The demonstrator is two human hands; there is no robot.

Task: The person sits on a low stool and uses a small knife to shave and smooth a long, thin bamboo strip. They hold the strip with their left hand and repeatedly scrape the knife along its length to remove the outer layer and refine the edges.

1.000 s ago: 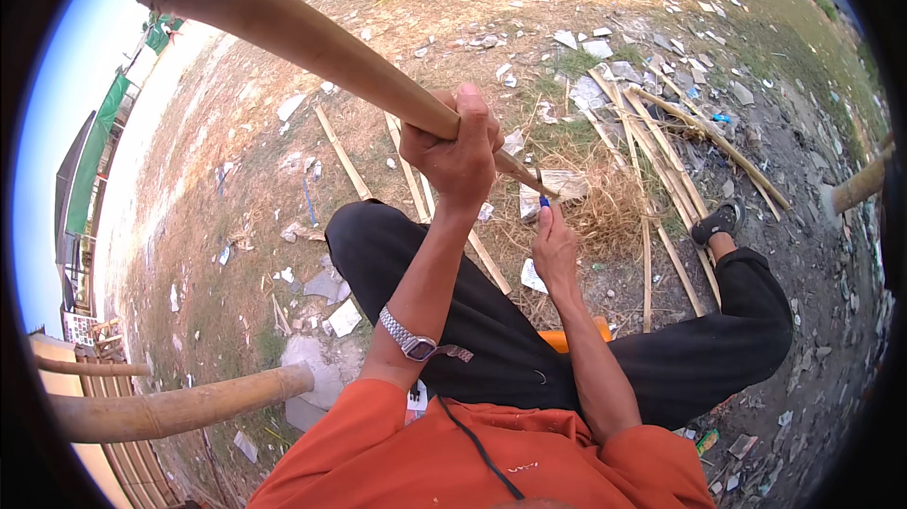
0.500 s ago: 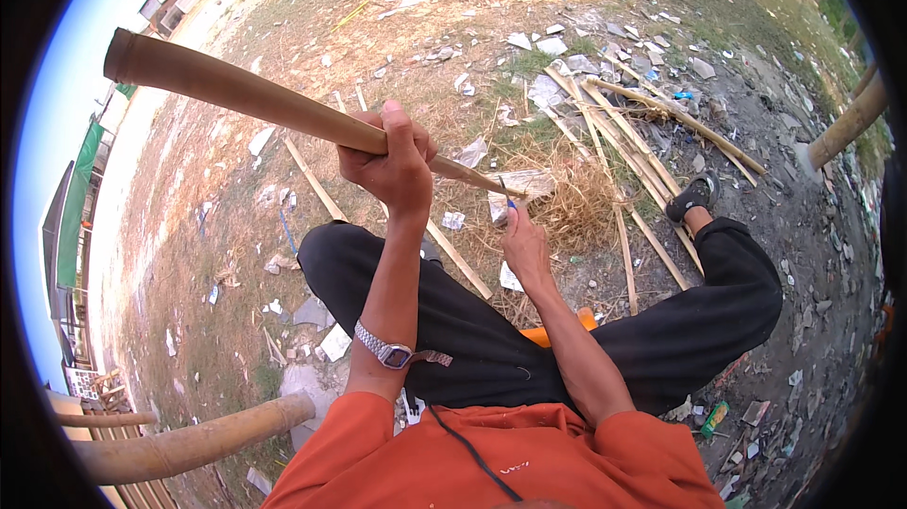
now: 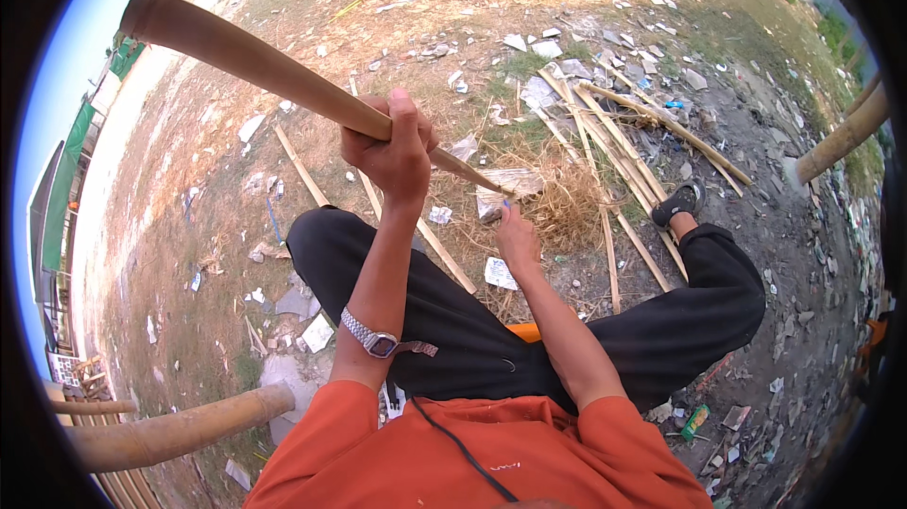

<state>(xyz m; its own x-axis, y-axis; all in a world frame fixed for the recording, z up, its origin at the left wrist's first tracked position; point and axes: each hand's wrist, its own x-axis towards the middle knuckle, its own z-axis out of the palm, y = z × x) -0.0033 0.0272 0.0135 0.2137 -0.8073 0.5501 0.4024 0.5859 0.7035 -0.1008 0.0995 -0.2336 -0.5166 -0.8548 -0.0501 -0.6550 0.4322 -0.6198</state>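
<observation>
My left hand is wrapped round a long split bamboo piece, thumb on top. Its broad end rises toward the upper left. The narrow end slants down to a pale, wood-like block on the ground. Close to that lower end, my right hand is closed on a small blue-handled knife. Only a bit of the blue handle shows now; the blade is hard to make out. Beside the block lies a heap of thin tan shavings.
Several bamboo strips lie in a loose pile to the right, near my shod foot. More strips lie beyond my left knee. Thick bamboo posts stand at both sides. Broken tile pieces and litter are scattered over the ground.
The bamboo's broad end has tipped higher and its angle is steeper. My right hand has shifted slightly toward me and left, and the blade seen before no longer shows clearly.
</observation>
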